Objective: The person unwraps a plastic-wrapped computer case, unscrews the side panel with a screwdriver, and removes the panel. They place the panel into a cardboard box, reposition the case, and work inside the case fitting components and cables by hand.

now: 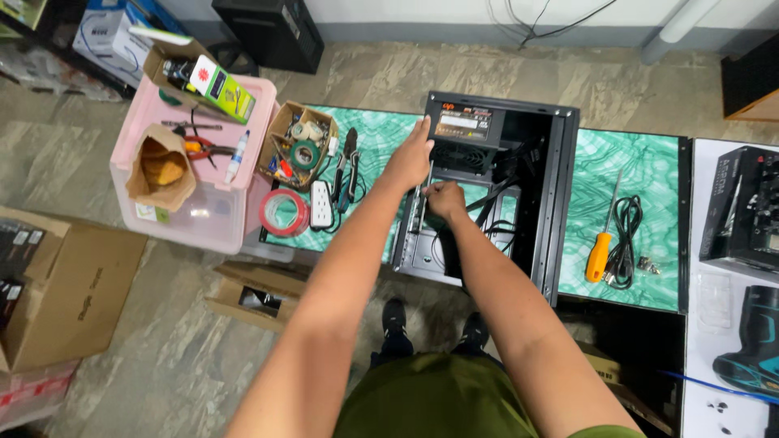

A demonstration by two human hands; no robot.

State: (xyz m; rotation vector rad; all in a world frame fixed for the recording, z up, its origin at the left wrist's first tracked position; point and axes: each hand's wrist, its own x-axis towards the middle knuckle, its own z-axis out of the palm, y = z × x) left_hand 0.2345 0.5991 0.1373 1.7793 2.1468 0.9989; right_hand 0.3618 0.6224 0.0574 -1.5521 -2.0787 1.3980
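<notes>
Head view: black open-sided metal computer case (pixel 560 195) on green marble-patterned table (pixel 641 178), boxy black power supply (pixel 469 134) seated in top corner. Left hand (pixel 410 154) flat, fingers spread, bracing case edge. Right hand (pixel 445 199) pinched around thin screwdriver shaft (pixel 422 195) at rear panel; fastening apparently unfinished, cables loose.

Single head view, steeply downward, close above table (pixel 641 174).

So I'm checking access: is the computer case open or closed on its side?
Open: the computer case shows its power supply and cables inside.
</notes>
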